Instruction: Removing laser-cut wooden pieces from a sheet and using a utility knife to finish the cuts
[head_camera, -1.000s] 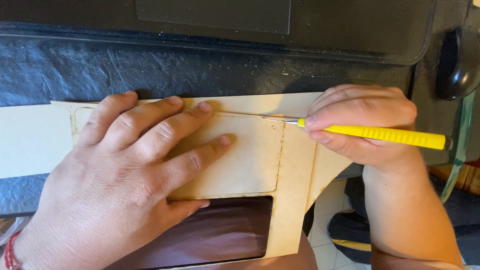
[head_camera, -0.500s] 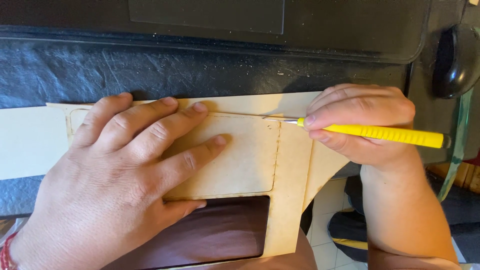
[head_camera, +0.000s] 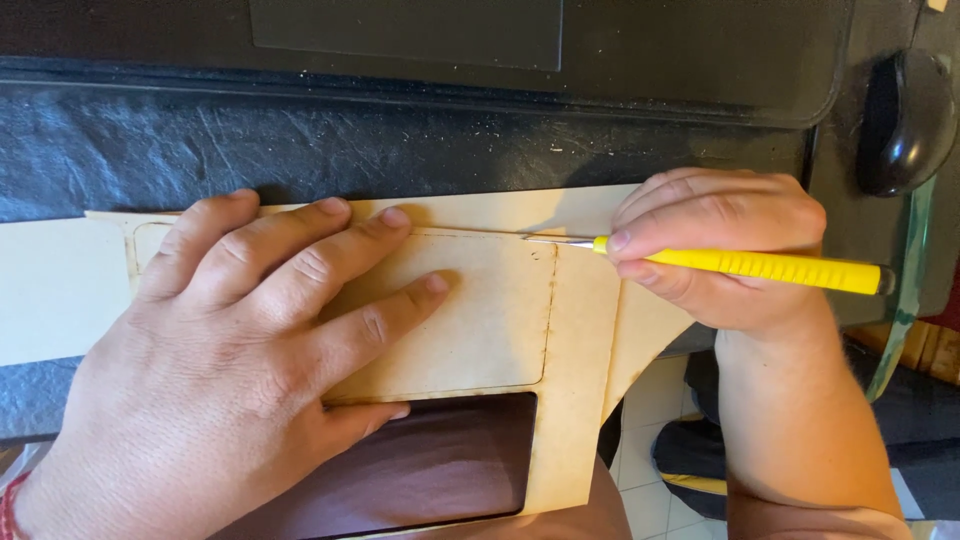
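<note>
A thin tan wooden sheet (head_camera: 580, 350) with burnt cut lines lies across the desk's front edge. My left hand (head_camera: 230, 370) presses flat on the rounded rectangular panel (head_camera: 480, 320) outlined in it, fingers spread. My right hand (head_camera: 720, 260) grips a yellow craft knife (head_camera: 750, 266) lying almost level. Its thin blade tip (head_camera: 540, 239) touches the scored line at the panel's top right corner. Below the panel the sheet has a rectangular cutout (head_camera: 430, 470) showing dark maroon beneath.
A black textured desk mat (head_camera: 400, 140) lies behind the sheet, with a dark laptop (head_camera: 500, 50) further back. A black computer mouse (head_camera: 905, 120) sits at the right, near the glass desk edge (head_camera: 900, 330). Tiled floor and dark fabric show below right.
Both hands and the sheet have shifted very slightly left in the view. The blade stays at the panel's top right corner.
</note>
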